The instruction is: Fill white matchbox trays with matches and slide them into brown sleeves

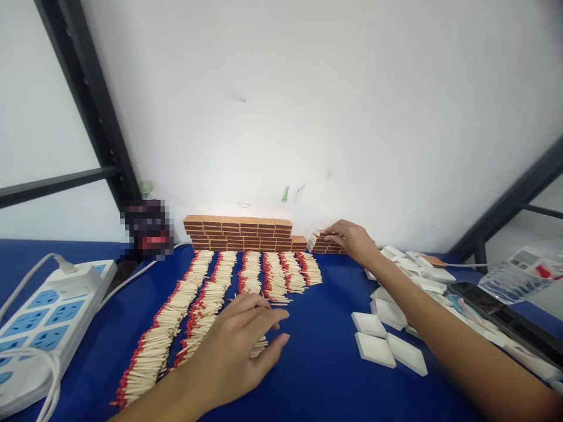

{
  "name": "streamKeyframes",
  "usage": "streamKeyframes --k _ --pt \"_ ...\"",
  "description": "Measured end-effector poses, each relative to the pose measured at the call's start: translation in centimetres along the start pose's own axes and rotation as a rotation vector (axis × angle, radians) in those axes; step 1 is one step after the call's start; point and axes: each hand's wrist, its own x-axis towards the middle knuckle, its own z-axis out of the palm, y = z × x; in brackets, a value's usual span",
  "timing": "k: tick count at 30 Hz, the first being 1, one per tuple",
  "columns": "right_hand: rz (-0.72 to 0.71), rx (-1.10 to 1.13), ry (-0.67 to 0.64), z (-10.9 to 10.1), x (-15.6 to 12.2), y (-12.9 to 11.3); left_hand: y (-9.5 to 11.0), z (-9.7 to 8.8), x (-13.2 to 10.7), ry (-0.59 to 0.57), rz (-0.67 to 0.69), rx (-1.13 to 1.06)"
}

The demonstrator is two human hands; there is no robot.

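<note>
My right hand (354, 241) reaches to the wall, its fingers and thumb closed on a matchbox at the top of a short stack of matchboxes (331, 246). The pale ends of that stack face left. A longer wall of brown-sided matchboxes (237, 233) stands to its left, laid like bricks. My left hand (240, 337) hovers over or rests on the matches, palm down, thumb apart from the bent fingers, with nothing visible in its grasp. Long rows of red-tipped matches (149, 346) spread around and beyond it. Shorter rows of matches (272, 278) lie in front of the matchbox wall.
White matchbox trays (375, 349) lie on the blue table (316, 357) at right, some under my right forearm. Beyond them are a dark phone-like object (497, 310) and a clear plastic bag (519, 272). A power strip (53, 328) with white cables occupies the left. Black metal posts (94, 94) frame the wall.
</note>
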Motion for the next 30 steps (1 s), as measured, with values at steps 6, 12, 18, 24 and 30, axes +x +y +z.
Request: streamKeyframes --k 6,12,18,24,30 --pt "-0.034 -0.104 -0.024 -0.3 0.2 -1.1 0.2 0.0 0.0 0.008 0.04 0.036" --pt "-0.146 -0.235 -0.109 0.5 1.7 -5.1 0.0 0.1 -0.1 0.009 0.043 0.041" --pt "-0.182 -0.342 -0.187 1.9 3.5 -6.9 -0.1 0.1 0.0 0.014 0.042 0.049" --pt "-0.197 -0.351 -0.186 1.0 3.8 -6.8 0.0 0.0 0.1 0.023 0.067 0.058" --pt "-0.164 -0.319 -0.13 -1.6 2.4 -6.9 -0.4 0.0 0.2 0.028 0.058 0.071"
